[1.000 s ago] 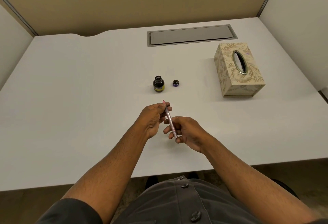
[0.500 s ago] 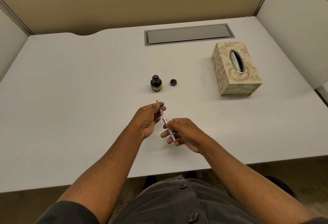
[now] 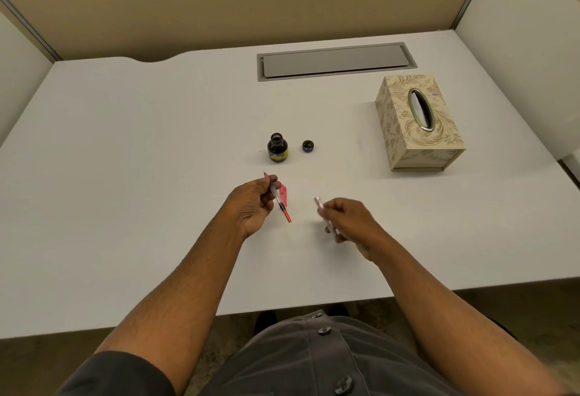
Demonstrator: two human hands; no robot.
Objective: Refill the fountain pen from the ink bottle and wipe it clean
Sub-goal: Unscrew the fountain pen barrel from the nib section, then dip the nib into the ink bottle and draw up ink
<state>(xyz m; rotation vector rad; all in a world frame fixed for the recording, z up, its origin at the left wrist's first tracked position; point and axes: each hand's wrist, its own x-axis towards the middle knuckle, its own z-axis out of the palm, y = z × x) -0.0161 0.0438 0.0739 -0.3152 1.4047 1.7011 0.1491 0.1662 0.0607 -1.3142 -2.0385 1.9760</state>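
Note:
The fountain pen is in two pieces. My left hand (image 3: 253, 204) pinches the nib section (image 3: 280, 202), with its clear body and red converter end pointing toward me and the nib toward the ink bottle. My right hand (image 3: 351, 223) holds the separated silver-pink barrel (image 3: 324, 215), about a hand's width to the right. A pink pen cap (image 3: 284, 194) lies on the table just behind the nib section. The open dark ink bottle (image 3: 277, 148) stands upright beyond my left hand. Its small purple lid (image 3: 308, 146) rests to the right of it.
A patterned beige tissue box (image 3: 420, 127) stands at the right of the white table (image 3: 125, 175). A grey cable hatch (image 3: 335, 61) is set into the table's back. Cubicle walls close in the back and both sides.
The pen was held whole between both hands. Now the barrel has come off, and my right hand has carried it to the right, away from the nib section in my left hand.

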